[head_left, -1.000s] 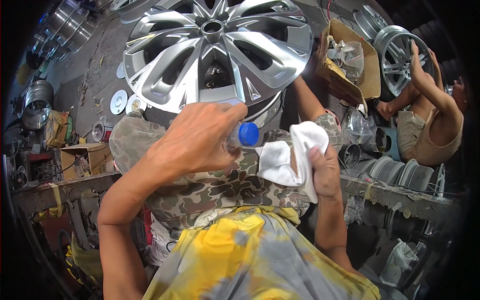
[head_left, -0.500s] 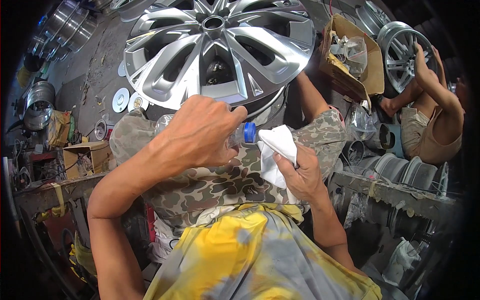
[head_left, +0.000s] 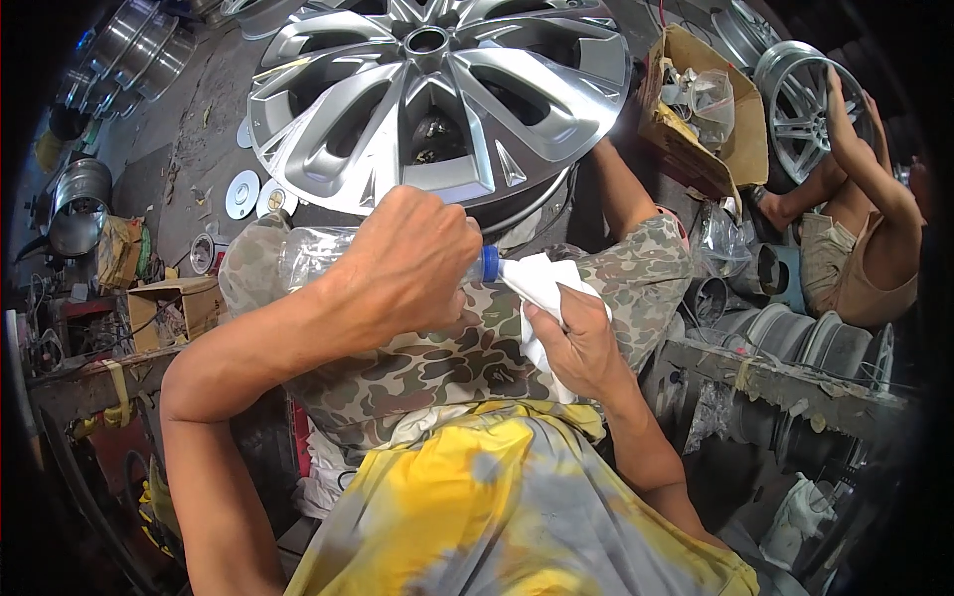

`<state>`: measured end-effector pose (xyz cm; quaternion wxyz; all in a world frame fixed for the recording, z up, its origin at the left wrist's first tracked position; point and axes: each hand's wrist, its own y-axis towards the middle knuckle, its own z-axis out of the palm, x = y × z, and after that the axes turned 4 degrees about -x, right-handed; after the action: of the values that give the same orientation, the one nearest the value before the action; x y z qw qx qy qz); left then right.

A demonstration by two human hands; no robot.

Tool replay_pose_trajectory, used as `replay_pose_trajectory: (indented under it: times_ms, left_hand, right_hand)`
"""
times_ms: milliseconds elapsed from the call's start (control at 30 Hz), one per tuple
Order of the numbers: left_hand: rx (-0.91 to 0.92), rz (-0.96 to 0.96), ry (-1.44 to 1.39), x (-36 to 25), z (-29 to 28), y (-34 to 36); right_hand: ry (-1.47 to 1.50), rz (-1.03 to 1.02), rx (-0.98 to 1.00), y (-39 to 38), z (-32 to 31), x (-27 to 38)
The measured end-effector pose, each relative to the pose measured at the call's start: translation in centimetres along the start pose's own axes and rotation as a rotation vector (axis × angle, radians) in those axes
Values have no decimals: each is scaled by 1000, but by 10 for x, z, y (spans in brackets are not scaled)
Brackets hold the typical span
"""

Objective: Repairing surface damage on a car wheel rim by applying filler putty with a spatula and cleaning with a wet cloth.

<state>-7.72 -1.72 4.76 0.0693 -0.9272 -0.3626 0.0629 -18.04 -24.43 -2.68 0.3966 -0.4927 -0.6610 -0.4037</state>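
My left hand is wrapped round a clear plastic bottle, which lies on its side over my lap with its blue cap end pointing right. A folded white cloth is pinched in my right hand, its upper edge right at the bottle's blue end; whether the two touch I cannot tell. Just beyond my hands a large silver alloy wheel lies face up, with polished spokes and dark gaps between them. My left palm and the bottle's middle are hidden behind my knuckles.
An open cardboard box with plastic bags stands right of the wheel. Farther right a co-worker's hand rests on another wheel. Round centre caps lie on the floor at left. Stacked rims stand far left. A ledge runs beside me.
The bottle has tilted and swung so more of its body shows left of my hand. My right hand has moved slightly left and the cloth has come up to the blue end.
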Motion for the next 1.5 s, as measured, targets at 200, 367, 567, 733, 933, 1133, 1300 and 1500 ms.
replay_pose_trajectory:
  times_ms: [200,367,567,733,933,1133,1300,1500]
  left_hand:
    - [-84,38,-128,6,8,3]
    - [-79,34,-286,9,20,10]
    - [-91,68,-554,10,48,6]
    - [-9,112,-647,8,79,-14]
    - [-9,146,-561,2,98,-18]
    - [47,139,-524,-2,102,-13]
    - [73,146,-508,-4,105,-12]
    - [26,151,-472,-10,108,-16]
  right_hand:
    - [47,69,-2,-4,-10,-6]
    - [335,364,-28,-10,-17,-10]
    - [58,95,-43,18,-23,-13]
    - [-454,-274,-13,56,-21,-35]
    - [-674,-402,215,79,-18,-32]
    - [-764,-456,267,87,-11,-22]
    - [-792,-494,272,91,-9,-15]
    - [-804,-508,281,93,4,-5]
